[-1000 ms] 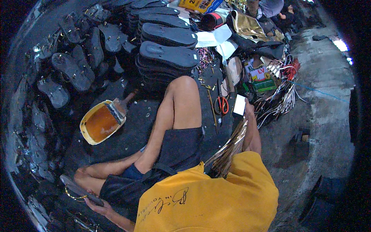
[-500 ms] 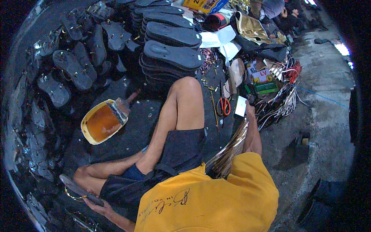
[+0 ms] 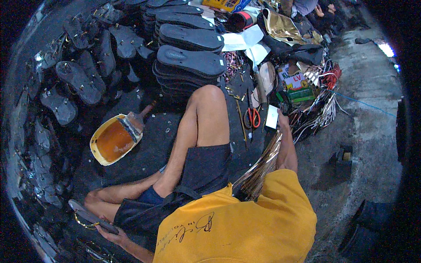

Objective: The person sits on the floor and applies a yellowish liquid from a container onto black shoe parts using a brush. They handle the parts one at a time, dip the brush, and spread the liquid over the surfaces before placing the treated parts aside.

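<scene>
The left hand [image 3: 112, 235] grips one end of a sandal [image 3: 90, 212], perhaps keeping its gold strap [image 3: 86, 225] free; the right hand [image 3: 283, 119] holds a flat white thing [image 3: 271, 117].

On the left, a sandal [image 3: 92, 215] hides part of the left hand [image 3: 112, 234]. The right hand [image 3: 283, 118] looks too small to show its grip. The far edge cuts off 1 yellow and blue pack [image 3: 226, 4].

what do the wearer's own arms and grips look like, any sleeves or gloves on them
The left grip and right grip are bare hands, with no gloves visible. Both forearms are uncovered. The right sleeve is plain yellow and ends above the forearm; the left sleeve's edge cannot be made out. The yellow shirt bears dark script-style print.
</scene>
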